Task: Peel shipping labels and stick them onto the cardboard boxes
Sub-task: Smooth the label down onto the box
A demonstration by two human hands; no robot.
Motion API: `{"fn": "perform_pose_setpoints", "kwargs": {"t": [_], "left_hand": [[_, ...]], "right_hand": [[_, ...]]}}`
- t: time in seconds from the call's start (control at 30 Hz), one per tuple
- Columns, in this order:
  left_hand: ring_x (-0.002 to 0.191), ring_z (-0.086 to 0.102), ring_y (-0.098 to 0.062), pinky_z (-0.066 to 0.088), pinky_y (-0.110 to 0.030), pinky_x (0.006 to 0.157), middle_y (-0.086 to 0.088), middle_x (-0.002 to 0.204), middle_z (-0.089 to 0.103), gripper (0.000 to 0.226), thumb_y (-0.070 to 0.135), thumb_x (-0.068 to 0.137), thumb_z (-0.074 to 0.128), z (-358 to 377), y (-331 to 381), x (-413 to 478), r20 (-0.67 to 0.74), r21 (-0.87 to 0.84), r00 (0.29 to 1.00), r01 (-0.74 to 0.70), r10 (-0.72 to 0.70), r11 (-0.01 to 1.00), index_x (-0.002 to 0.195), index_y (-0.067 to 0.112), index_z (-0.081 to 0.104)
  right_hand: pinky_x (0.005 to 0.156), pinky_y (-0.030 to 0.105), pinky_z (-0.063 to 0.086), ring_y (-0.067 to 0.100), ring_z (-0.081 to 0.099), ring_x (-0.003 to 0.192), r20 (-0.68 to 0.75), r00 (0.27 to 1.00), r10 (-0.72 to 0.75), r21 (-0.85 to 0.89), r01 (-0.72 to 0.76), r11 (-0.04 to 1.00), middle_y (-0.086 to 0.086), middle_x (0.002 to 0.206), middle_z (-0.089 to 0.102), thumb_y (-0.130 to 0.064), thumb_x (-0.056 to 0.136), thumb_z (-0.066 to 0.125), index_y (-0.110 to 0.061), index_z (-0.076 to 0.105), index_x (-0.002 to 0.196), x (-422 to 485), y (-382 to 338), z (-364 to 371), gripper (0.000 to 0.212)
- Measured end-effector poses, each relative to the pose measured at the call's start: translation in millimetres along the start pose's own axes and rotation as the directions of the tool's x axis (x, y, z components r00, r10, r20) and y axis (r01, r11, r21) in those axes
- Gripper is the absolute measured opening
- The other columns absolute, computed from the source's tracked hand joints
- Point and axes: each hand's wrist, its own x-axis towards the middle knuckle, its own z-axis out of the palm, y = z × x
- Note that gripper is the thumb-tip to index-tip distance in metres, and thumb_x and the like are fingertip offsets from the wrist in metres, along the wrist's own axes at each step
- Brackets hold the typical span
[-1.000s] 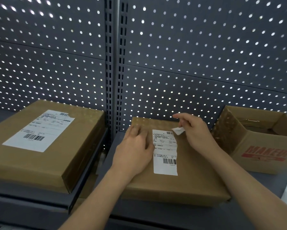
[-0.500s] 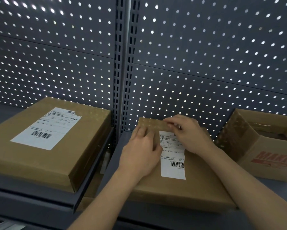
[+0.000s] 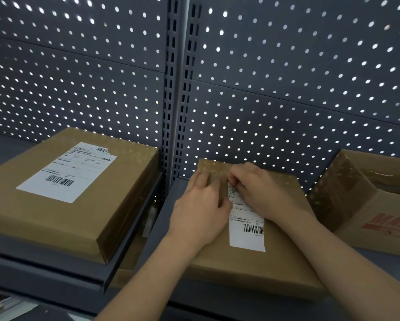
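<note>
Right hand [image 3: 261, 193] has lowered, pinching the label [image 3: 247, 230]; left hand [image 3: 201, 216] flat on box [image 3: 252, 269].

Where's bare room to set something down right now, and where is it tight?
Best patch: the grey shelf in front of the open box, at the far right. A narrow strip of shelf also lies left of the middle box. That box's near end, below the label, is bare cardboard. It is crowded at the label's upper end, where the left hand and right hand meet.
</note>
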Motion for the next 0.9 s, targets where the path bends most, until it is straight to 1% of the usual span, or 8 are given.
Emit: {"fn": "perform_pose_setpoints", "kwargs": {"t": [0.17,0.33,0.4,0.47,0.57,0.67,0.8,0.9], "left_hand": [[0.140,0.029,-0.015,0.050,-0.044,0.092,0.006,0.143,0.040,0.037,0.038,0.095,0.045,2,-3,0,-0.006,-0.019,1.000,-0.007,0.007,1.000,0.128,0.022,0.055],[0.141,0.030,-0.016,0.052,-0.046,0.092,0.006,0.143,0.041,0.038,0.039,0.096,0.045,4,-5,1,-0.016,-0.033,1.000,-0.015,0.014,0.999,0.128,0.022,0.055],[0.140,0.031,-0.016,0.052,-0.046,0.090,0.006,0.142,0.042,0.037,0.040,0.096,0.044,4,-4,0,-0.021,-0.034,1.000,-0.010,0.009,0.999,0.127,0.023,0.055],[0.140,0.031,-0.016,0.053,-0.046,0.087,0.006,0.141,0.042,0.036,0.040,0.096,0.044,4,-3,-1,-0.020,-0.030,1.000,-0.005,0.004,1.000,0.126,0.023,0.055],[0.140,0.031,-0.016,0.054,-0.046,0.087,0.005,0.142,0.042,0.035,0.038,0.096,0.045,3,-2,-1,-0.028,-0.024,1.000,-0.011,0.011,1.000,0.125,0.021,0.055],[0.141,0.029,-0.015,0.054,-0.045,0.088,0.005,0.143,0.042,0.035,0.038,0.096,0.046,2,-2,-2,-0.033,-0.018,0.999,-0.017,0.016,1.000,0.125,0.020,0.056],[0.141,0.028,-0.014,0.053,-0.043,0.089,0.006,0.142,0.042,0.035,0.038,0.096,0.046,2,-2,-1,-0.023,-0.014,1.000,-0.009,0.009,1.000,0.125,0.021,0.056],[0.142,0.027,-0.014,0.052,-0.043,0.091,0.006,0.143,0.042,0.038,0.038,0.097,0.045,2,-3,-1,-0.014,-0.006,1.000,-0.011,0.011,1.000,0.129,0.022,0.054]], "right_hand": [[0.065,0.036,0.045,0.014,0.044,0.080,-0.009,0.997,-0.071,-0.041,0.070,0.997,-0.013,0.078,0.047,0.006,0.080,0.052,-0.023,0.039,0.077,1,6,3,0.032],[0.070,0.036,0.044,0.014,0.045,0.081,0.002,0.998,-0.070,0.019,0.070,0.997,-0.014,0.080,0.048,0.006,0.082,0.048,-0.026,0.040,0.076,4,10,4,0.033],[0.071,0.031,0.042,0.011,0.046,0.082,0.007,0.999,-0.046,0.058,0.045,0.997,-0.015,0.081,0.049,0.005,0.084,0.046,-0.024,0.044,0.078,4,10,4,0.030],[0.070,0.021,0.037,0.004,0.047,0.084,0.002,1.000,-0.002,0.112,0.001,0.994,-0.016,0.082,0.051,0.004,0.087,0.047,-0.022,0.049,0.081,2,11,5,0.027],[0.072,0.012,0.035,-0.003,0.050,0.091,-0.007,0.997,0.071,0.176,-0.069,0.982,-0.019,0.092,0.055,-0.009,0.095,0.054,-0.028,0.054,0.092,-2,13,5,0.019],[0.077,0.011,0.033,-0.002,0.047,0.091,-0.014,0.998,0.067,0.154,-0.064,0.986,-0.014,0.097,0.055,-0.014,0.096,0.055,-0.025,0.062,0.108,-2,19,8,0.017],[0.074,0.007,0.032,-0.008,0.047,0.086,0.009,0.998,0.058,0.111,-0.059,0.992,-0.018,0.090,0.048,-0.020,0.096,0.058,-0.022,0.068,0.107,0,25,6,0.015],[0.075,0.012,0.035,-0.005,0.049,0.085,0.063,0.996,0.059,0.089,-0.065,0.994,-0.015,0.090,0.049,-0.025,0.095,0.059,-0.025,0.067,0.102,6,24,2,0.011]]}}
